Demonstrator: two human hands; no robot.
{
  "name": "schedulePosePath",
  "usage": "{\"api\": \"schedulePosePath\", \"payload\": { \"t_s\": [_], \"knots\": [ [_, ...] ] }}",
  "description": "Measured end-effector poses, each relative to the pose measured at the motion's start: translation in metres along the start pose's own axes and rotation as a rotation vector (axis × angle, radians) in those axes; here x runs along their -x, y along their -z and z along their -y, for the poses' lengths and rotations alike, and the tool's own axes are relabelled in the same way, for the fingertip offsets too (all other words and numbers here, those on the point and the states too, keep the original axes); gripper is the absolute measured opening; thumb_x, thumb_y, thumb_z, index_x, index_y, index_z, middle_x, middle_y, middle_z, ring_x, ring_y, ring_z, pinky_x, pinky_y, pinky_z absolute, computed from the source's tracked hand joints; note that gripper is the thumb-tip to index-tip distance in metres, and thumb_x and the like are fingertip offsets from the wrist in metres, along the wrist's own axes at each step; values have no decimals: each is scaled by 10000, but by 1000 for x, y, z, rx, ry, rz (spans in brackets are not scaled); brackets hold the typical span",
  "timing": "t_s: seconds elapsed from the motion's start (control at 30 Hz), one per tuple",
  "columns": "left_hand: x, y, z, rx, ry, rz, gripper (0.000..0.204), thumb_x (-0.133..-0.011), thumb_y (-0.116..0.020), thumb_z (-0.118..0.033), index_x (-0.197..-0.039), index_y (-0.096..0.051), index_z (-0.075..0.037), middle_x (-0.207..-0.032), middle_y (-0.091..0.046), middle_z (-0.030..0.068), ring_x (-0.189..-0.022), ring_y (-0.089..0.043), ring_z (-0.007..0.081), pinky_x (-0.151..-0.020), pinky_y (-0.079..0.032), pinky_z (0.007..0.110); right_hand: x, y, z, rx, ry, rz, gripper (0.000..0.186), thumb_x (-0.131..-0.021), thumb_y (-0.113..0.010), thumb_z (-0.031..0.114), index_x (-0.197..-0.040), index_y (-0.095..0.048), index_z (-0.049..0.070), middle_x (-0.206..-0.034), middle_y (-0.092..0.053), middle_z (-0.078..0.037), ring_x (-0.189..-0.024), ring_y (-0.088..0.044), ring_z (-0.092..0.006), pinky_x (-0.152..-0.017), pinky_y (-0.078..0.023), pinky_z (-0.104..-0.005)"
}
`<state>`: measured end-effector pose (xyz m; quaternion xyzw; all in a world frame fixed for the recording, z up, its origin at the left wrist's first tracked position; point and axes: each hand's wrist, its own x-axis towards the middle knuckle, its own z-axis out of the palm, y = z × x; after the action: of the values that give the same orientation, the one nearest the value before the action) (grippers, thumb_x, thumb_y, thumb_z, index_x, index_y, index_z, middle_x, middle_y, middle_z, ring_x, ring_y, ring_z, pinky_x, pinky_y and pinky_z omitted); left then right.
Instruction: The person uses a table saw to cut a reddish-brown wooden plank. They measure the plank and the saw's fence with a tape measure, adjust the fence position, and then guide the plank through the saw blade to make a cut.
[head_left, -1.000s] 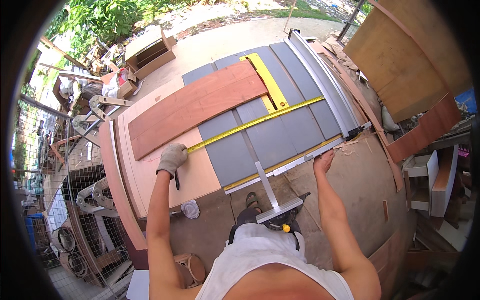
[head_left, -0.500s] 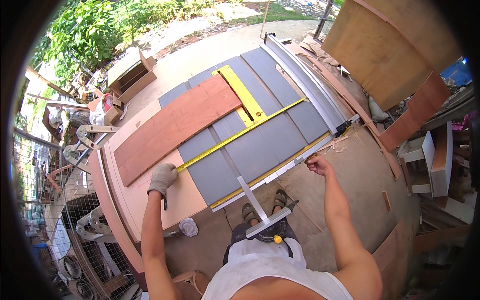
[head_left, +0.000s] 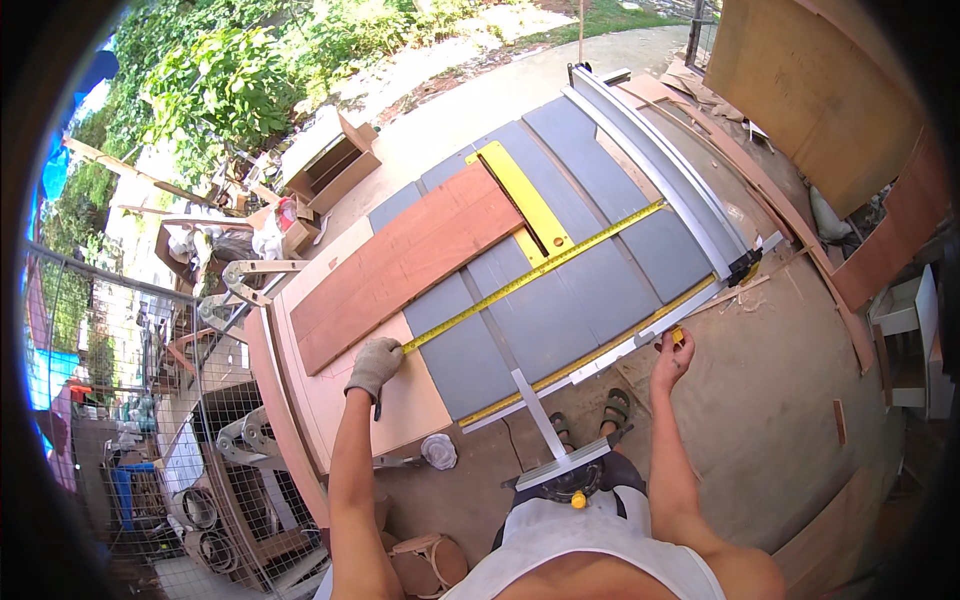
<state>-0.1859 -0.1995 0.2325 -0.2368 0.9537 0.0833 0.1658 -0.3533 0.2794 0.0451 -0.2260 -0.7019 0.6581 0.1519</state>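
One tape blade [head_left: 500,293], nearside of the yellow insert [head_left: 524,192]; long axis slants rightward-away. Left hand [head_left: 376,365] nearer, gloved, fingers closed at blade's left end. Right hand [head_left: 673,362], insert's near right: fingers pinching small yellow piece [head_left: 678,335].

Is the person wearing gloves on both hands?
No, only the left hand wears a grey glove, while the right hand shows bare skin.

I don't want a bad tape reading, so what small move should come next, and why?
I'd probably check the right end of the yellow tape measure against the silver fence: your gloved left hand holds the left end, the strip spans much of the grey saw table, and I can't tell whether its right end touches.
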Motion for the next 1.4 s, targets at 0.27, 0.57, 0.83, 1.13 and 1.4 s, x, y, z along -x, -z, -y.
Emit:
{"api": "schedulePosePath", "payload": {
  "t_s": [0.27, 0.57, 0.83, 1.13, 1.4],
  "knots": [
    [-17, -9, -33, 3, -84, -61, 271, -816, -543, -256, -898, -715, -64, -884, -676, 168, -838, -649, 326, -790, -502, 423, -56, 16, 45, -137, -954, 452, 576, -910, -352, 655, -728, -478, 124, -506, -411, -16, -360, -319, -91, -334, -239, -248],
    [-18, 10, -51, 70, -5, 8, 265, -796, -539, -235, -895, -713, -61, -867, -672, 183, -829, -651, 329, -778, -506, 421, -8, 5, 36, -140, -308, 162, 390, -955, -511, 184, -1275, -402, -13, -1154, -519, -147, -984, -572, -209, -764, -555, -336],
    [-28, 8, -58, 44, 12, 37, 308, -786, -488, -235, -915, -721, -80, -861, -673, 185, -838, -650, 339, -811, -509, 425, -16, 20, 12, -245, -474, 221, 348, -981, -470, 303, -1153, -497, 1, -876, -560, -106, -655, -556, -169, -632, -559, -339],
    [-41, 9, -79, -42, 17, 88, 303, -794, -486, -234, -920, -717, -84, -907, -674, 181, -878, -652, 338, -808, -518, 436, -17, 16, 27, -81, -379, 194, 481, -979, -391, 453, -1120, -520, 11, -896, -577, -118, -701, -573, -189, -581, -541, -329],
    [-40, 4, -90, -2, 8, 14, 300, -806, -481, -239, -932, -716, -100, -925, -679, 163, -896, -652, 325, -807, -517, 442, -14, 4, 4, 90, -275, 89, 442, -980, -380, 397, -1134, -509, 3, -829, -534, -107, -568, -522, -161, -448, -503, -304]
  ]
}}
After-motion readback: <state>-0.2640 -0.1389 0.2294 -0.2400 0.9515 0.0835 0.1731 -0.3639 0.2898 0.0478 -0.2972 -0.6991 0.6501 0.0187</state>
